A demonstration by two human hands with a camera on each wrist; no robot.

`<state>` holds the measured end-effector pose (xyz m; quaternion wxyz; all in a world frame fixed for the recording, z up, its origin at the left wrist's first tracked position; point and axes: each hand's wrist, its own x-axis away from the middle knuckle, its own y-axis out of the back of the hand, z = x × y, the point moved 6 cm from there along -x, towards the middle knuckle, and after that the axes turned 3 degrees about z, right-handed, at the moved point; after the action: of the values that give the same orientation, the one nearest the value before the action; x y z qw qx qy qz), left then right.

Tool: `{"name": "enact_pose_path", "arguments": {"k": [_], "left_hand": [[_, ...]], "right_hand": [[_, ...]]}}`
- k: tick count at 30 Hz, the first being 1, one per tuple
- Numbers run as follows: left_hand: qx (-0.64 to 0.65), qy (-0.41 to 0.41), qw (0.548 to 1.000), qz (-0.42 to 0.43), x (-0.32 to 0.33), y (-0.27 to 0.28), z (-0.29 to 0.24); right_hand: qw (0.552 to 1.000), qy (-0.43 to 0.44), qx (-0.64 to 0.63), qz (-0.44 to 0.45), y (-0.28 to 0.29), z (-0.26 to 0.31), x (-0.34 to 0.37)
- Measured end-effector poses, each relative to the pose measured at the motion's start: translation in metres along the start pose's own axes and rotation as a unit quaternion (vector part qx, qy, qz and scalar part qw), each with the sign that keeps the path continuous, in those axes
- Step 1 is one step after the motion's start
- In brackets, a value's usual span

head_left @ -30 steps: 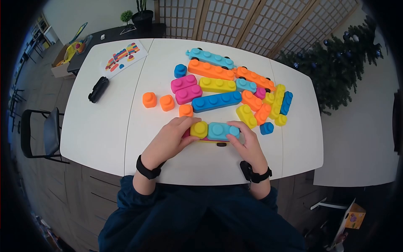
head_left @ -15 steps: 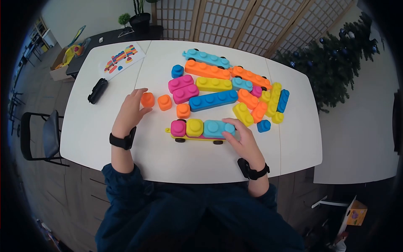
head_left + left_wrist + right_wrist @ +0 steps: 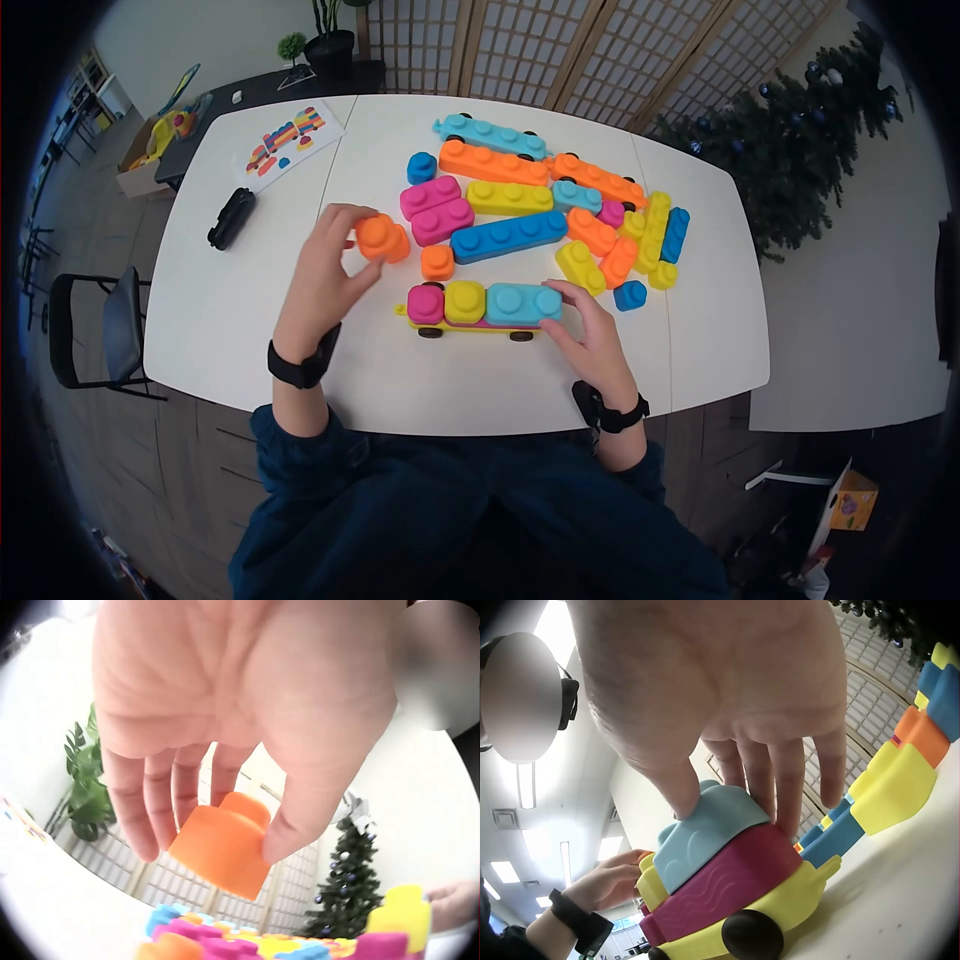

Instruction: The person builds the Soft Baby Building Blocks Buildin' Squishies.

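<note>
an orange block [image 3: 376, 236] is held up off the counter [image 3: 230, 320], to the left of the toy car [image 3: 470, 329]. the left hand [image 3: 325, 270] pinches it between thumb and fingers, stud upward in the left wrist view; gripping it by the sides seems meant to leave its top and underside free.

the toy car sits on its wheels near the person, carrying a pink block [image 3: 425, 304], a yellow block [image 3: 464, 302] and a light-blue block [image 3: 515, 303] in a row. the right hand [image 3: 592, 335] grips the light-blue block, thumb on the near side and fingers on the far side, probably to steady the car.

beyond the car, a long blue block [image 3: 508, 237] lies among other loose blocks, perhaps gathered there to be within reach of both hands. farther off stand a light-blue wheeled base [image 3: 492, 137] and an orange wheeled base [image 3: 597, 182]; a printed sheet [image 3: 290, 145] lies at the far left.

a second orange block [image 3: 402, 243] is partly covered by the held one in the head view, so whether they touch is hard to tell. the right hand covers one end of the car, the left wrist view cuts off the nearest blocks, and the sheet's details are too small to make out.
</note>
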<state>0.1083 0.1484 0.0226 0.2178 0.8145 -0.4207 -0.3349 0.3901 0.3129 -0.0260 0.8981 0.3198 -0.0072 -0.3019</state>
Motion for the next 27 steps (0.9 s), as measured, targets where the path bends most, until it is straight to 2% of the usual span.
{"name": "enact_pose_path", "arguments": {"k": [1, 3, 6, 9, 14, 16, 27], "left_hand": [[0.0, 0.0, 1.0, 0.0, 0.0, -0.004, -0.011], [0.069, -0.065, 0.994, 0.046, 0.001, -0.017, -0.038], [0.146, -0.108, 0.98, 0.077, 0.002, -0.037, -0.064], [0.134, -0.108, 0.978, 0.121, 0.002, -0.053, -0.078], [0.111, -0.121, 0.977, 0.138, 0.006, -0.072, -0.079], [0.088, -0.099, 0.98, 0.149, 0.008, -0.076, -0.076], [0.112, -0.082, 0.98, 0.142, 0.011, -0.071, -0.066]], "right_hand": [[1.0, 0.005, -0.003, -0.001, 0.0, -0.001, 0.0], [1.0, 0.006, -0.008, -0.002, -0.001, -0.002, 0.0], [1.0, 0.007, -0.009, -0.004, -0.002, -0.001, -0.001], [1.0, 0.006, -0.002, -0.003, -0.004, 0.002, -0.001], [1.0, 0.014, 0.003, 0.0, -0.011, 0.007, -0.005], [1.0, 0.024, 0.005, -0.002, -0.014, 0.009, -0.005], [1.0, 0.01, -0.003, 0.024, -0.02, 0.011, -0.009]]}}
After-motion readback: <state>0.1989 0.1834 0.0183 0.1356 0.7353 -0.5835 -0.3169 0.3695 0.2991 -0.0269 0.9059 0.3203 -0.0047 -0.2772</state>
